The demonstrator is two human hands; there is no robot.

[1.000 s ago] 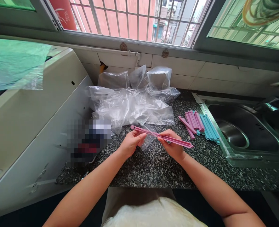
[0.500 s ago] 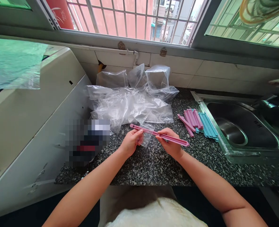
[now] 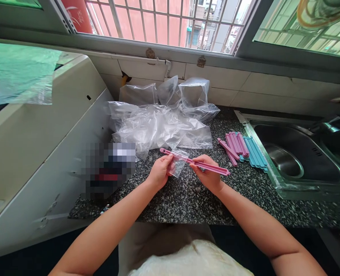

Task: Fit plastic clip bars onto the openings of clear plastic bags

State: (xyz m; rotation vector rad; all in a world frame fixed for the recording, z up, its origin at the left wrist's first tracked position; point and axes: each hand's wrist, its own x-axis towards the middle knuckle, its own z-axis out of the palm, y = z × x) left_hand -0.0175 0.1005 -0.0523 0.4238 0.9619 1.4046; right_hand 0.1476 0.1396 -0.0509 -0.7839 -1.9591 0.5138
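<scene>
A long pink bag clip (image 3: 212,167) spans both my hands, laid out nearly straight and slanting down to the right. My left hand (image 3: 160,171) is closed near its left end, thumb on top, and also pinches a small clear plastic bag (image 3: 179,165) that lies against the clip. Around the clip's middle and right part, the fingers of my right hand (image 3: 208,175) are closed. Right of my hands lie several pink bag clips (image 3: 235,145) and several blue bag clips (image 3: 255,153) on the counter. Behind my hands spreads a heap of clear plastic bags (image 3: 161,122).
The speckled dark countertop (image 3: 187,207) ends just in front of my body. A metal sink (image 3: 296,153) with a faucet is at the right. A pale appliance (image 3: 51,153) stands at the left, beside a pixelated object (image 3: 109,168). Behind is a barred window (image 3: 164,23).
The view has shifted slightly. My hands keep almost the same grip on the clip, and the small bag now shows more over the clip beside my left fingers.
</scene>
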